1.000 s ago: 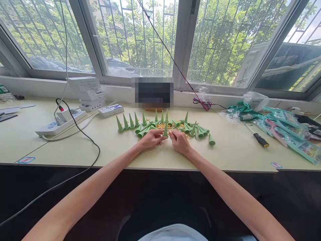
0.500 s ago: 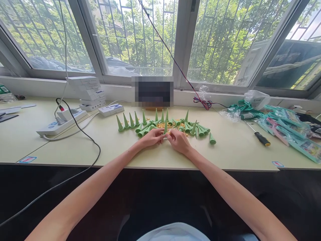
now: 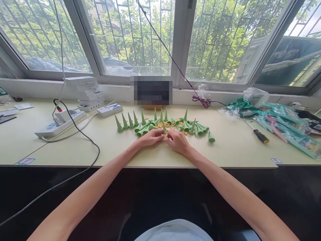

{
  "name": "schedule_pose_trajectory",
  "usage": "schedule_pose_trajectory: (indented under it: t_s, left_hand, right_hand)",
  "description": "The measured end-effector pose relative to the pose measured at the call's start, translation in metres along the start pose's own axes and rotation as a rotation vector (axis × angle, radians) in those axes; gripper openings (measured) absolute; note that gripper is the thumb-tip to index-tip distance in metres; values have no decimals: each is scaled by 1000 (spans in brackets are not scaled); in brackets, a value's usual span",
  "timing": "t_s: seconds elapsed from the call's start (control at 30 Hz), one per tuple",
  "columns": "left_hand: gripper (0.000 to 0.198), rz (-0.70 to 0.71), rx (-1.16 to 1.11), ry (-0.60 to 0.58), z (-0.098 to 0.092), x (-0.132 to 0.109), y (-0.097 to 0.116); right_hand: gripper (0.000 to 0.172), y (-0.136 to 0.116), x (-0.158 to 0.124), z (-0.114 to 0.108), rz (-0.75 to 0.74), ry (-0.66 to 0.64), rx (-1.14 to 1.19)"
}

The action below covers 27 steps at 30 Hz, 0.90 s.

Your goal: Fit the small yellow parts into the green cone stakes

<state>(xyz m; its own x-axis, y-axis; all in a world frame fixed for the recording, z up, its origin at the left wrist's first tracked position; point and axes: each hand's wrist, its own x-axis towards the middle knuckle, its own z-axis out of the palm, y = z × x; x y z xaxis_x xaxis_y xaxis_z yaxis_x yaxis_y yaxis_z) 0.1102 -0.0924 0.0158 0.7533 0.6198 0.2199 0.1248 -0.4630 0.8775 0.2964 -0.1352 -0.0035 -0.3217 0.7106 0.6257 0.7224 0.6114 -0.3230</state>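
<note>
Close to the table's front edge, my two hands meet at one green plastic cone (image 3: 164, 127), its tip up and leaning slightly left. My left hand (image 3: 152, 138) is closed on the cone's lower part. A small yellow piece (image 3: 166, 134) shows at the cone's base, pinched in the fingertips of my right hand (image 3: 178, 140); its exact fit is hidden by the fingers. Behind the hands lie a pile of yellow pieces (image 3: 164, 124) and several loose green cones (image 3: 200, 130). More cones stand upright in a row (image 3: 124, 121) to the left.
A lone cone (image 3: 211, 137) lies right of the pile. Further right are a screwdriver (image 3: 261, 136) and bagged green items (image 3: 288, 124). At left stand a power strip (image 3: 60, 124), stacked white boxes (image 3: 87, 93) and a black cable (image 3: 96, 144) hanging over the edge.
The cone between my hands has gone from upright to a slight left tilt, and the yellow piece at its base shows more plainly. The view has shifted slightly.
</note>
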Motion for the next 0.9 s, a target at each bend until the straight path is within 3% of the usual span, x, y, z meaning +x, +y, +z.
schedule_pose_trajectory:
  t_s: [0.4, 0.67, 0.9]
  left_hand:
    - [36, -26, 17, 6, 0, 1, -1]
    - [42, -77, 97, 124, 3, 0, 2]
    - [37, -58, 73, 160, 2, 0, -2]
  right_hand:
    - [23, 1, 0, 0, 4, 6, -6]
    - [27, 6, 0, 4, 66, 26, -23]
    - [31, 5, 1, 2, 65, 24, 12]
